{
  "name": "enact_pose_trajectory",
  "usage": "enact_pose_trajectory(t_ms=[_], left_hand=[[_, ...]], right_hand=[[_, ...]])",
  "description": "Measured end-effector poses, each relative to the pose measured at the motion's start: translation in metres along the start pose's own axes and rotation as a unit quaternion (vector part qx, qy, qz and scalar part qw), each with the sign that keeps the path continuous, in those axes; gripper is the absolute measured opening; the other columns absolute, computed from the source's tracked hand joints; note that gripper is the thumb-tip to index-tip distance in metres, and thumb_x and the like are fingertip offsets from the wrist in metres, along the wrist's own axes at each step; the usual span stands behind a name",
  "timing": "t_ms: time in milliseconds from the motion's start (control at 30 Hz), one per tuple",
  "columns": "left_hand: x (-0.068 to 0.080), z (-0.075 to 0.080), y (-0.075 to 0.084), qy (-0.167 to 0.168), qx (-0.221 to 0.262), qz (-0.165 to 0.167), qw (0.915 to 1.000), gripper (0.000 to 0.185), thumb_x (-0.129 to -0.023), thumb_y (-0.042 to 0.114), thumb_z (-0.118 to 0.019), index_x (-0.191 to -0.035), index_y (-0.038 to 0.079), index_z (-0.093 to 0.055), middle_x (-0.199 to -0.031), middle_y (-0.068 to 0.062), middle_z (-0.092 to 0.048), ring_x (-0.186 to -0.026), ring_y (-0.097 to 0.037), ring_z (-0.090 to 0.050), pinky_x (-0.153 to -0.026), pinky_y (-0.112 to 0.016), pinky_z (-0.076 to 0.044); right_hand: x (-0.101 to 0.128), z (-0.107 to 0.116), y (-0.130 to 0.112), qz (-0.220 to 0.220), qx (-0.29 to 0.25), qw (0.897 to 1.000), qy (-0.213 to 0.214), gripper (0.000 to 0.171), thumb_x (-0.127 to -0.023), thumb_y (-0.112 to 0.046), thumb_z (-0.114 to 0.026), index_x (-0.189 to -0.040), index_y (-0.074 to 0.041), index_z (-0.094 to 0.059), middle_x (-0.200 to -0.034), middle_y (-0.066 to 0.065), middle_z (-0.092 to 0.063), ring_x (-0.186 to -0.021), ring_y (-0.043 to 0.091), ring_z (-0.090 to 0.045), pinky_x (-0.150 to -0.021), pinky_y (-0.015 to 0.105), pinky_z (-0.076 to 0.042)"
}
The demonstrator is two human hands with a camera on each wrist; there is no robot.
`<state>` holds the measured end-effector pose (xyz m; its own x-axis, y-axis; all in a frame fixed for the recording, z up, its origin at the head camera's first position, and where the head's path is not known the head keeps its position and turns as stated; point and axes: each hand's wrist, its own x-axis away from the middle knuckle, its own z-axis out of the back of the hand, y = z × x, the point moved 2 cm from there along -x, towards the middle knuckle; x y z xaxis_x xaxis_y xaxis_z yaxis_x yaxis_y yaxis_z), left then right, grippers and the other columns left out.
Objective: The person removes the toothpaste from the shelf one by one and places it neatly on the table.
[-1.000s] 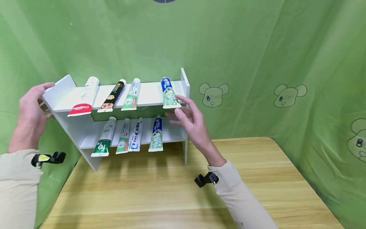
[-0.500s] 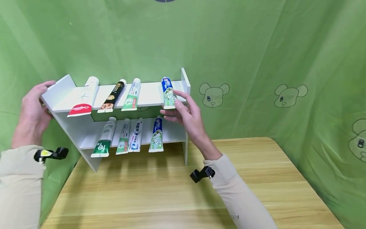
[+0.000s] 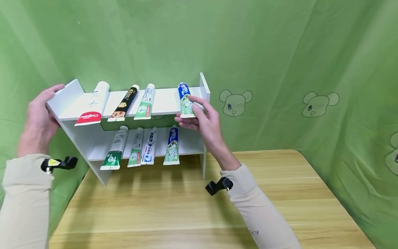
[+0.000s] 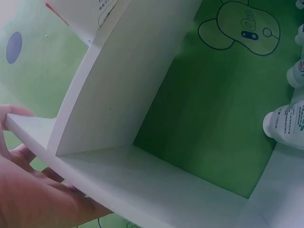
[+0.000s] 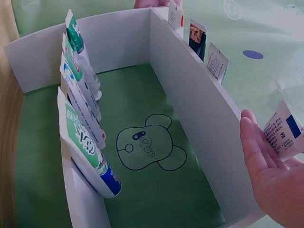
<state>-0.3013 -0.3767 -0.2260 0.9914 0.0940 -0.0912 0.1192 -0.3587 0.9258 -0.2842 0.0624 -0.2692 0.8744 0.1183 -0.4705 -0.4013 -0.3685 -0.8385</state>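
Note:
On a white two-tier shelf, toothpaste tubes lie with their flat ends toward me. My right hand holds the blue-and-green toothpaste tube at the upper tier's right end, thumb and forefinger on its right side, other fingers under its flat end. The right wrist view shows that tube's printed back against the fingers. My left hand grips the shelf's left side panel at its upper front edge. Left along the upper tier lie a red-and-white Colgate tube, a black tube and a white-and-green tube.
Several tubes lie on the lower tier, among them a green-and-silver tube and another blue-and-green tube. The shelf stands at the back left of a wooden table. Green cloth with bear drawings hangs behind and at the sides.
My right hand has moved slightly left and closed its thumb and fingers onto the upper blue-and-green toothpaste tube. My left hand stays at the shelf's side panel.

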Motion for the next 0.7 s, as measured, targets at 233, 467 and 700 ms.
enact_pose_trajectory(t_ms=[233,467,700], left_hand=[[-0.001,0.0033,-0.0043,-0.01,-0.009,-0.015,0.9998,0.038,-0.101,0.027,-0.058,-0.139,0.023,-0.06,-0.132,0.003,-0.058,-0.112,-0.015,-0.055,-0.081,-0.028,-0.05],[-0.0035,0.0015,-0.0059,-0.012,-0.026,-0.018,0.9994,0.039,-0.103,0.028,-0.054,-0.142,0.024,-0.058,-0.13,0.003,-0.059,-0.11,-0.014,-0.055,-0.08,-0.028,-0.049],[-0.0016,0.0048,-0.0043,-0.005,-0.017,-0.026,0.9995,0.039,-0.1,0.025,-0.057,-0.139,0.023,-0.06,-0.125,0.002,-0.062,-0.105,-0.014,-0.058,-0.076,-0.028,-0.051]], right_hand=[[0.0004,0.0017,0.0013,-0.002,-0.002,1.0,0.002,0.037,-0.109,-0.012,-0.045,-0.144,-0.005,-0.054,-0.107,0.034,-0.07,-0.088,0.031,-0.077,-0.085,0.046,-0.06],[0.0039,0.0042,0.0003,-0.007,-0.006,1.0,0.004,0.038,-0.108,-0.009,-0.045,-0.145,-0.006,-0.053,-0.109,0.034,-0.069,-0.09,0.032,-0.076,-0.086,0.045,-0.06],[0.0082,0.0035,-0.0031,-0.022,-0.014,1.0,-0.003,0.039,-0.107,-0.007,-0.048,-0.145,-0.006,-0.054,-0.121,0.033,-0.063,-0.097,0.035,-0.074,-0.089,0.045,-0.059]])
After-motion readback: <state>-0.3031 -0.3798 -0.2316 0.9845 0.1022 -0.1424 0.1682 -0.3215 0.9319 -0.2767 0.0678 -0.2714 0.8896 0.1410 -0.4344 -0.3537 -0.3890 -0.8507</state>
